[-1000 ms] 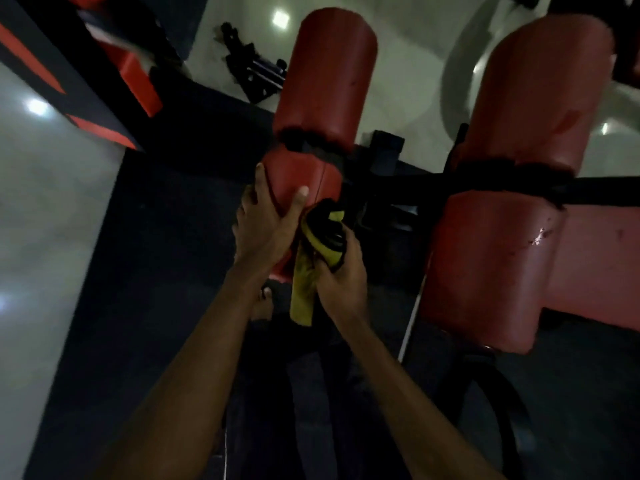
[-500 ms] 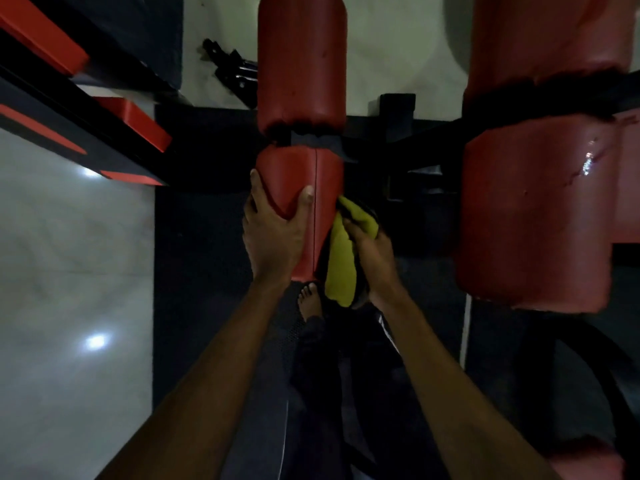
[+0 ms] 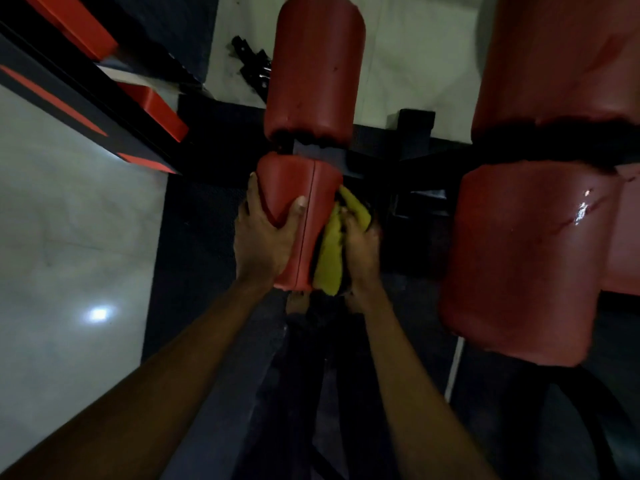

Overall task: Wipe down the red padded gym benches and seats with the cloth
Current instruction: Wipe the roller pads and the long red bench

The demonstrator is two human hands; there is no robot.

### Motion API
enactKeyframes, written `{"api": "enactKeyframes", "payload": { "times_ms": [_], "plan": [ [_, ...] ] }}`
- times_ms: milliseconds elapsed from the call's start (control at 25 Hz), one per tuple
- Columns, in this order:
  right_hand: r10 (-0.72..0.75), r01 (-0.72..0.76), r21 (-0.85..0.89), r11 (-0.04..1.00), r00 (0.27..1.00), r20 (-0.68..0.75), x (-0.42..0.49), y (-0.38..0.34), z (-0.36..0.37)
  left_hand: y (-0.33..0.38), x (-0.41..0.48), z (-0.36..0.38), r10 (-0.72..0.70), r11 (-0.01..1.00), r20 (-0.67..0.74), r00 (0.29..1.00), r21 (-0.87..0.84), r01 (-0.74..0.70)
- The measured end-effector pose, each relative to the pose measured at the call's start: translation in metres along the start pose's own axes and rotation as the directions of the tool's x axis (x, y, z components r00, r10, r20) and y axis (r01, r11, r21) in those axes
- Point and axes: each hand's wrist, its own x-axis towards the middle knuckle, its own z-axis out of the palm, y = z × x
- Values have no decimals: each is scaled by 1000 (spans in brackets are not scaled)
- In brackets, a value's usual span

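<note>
My left hand [image 3: 265, 242] is clamped on the near red roller pad [image 3: 301, 216], thumb hooked over its smooth vinyl front, fingers wrapped round its far left side, steadying the stubby cylinder. A stitched seam runs down the pad just right of my thumb. My right hand [image 3: 360, 247] is bunched around the yellow cloth [image 3: 332, 251], soft and crumpled, pressing it flat against the pad's right flank; a fold pokes up above my fingertips and a loose tail hangs down past the pad's lower end. Beyond my fingers, across a black bracket [image 3: 318, 152], sits a second red roller [image 3: 317, 71], longer and rounded at its top. Well off to the right of my cloth hand stands a fatter pair of red pads [image 3: 526, 258], the nearer one scuffed and glinting wet. Left of my knuckles, glossy pale floor [image 3: 69, 244] beside dark matting [image 3: 194, 251].
</note>
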Motion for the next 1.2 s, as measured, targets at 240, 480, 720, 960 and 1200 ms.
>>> {"api": "enactKeyframes", "payload": {
  "times_ms": [240,480,720,960,1200],
  "plan": [
    [-500,600,-635,486,787,361,-17,-28,28,-7,-4,-11,-39,936,-111,993,-352,-2],
    [-302,693,-715,-95,664,684,-8,-78,79,-66,-54,-9,50,977,-23,999,-205,-53],
    [197,633,-472,-614,701,685,-27,-93,191,-84,-73,-25,11,952,155,988,-303,37],
    [570,712,-147,-686,653,499,-36,-57,220,-124,-79,-66,-258,879,307,916,-320,355],
    [156,700,-570,-431,680,717,-45,-73,154,-161,-41,-119,-406,865,578,708,-6,501]
  ]
}}
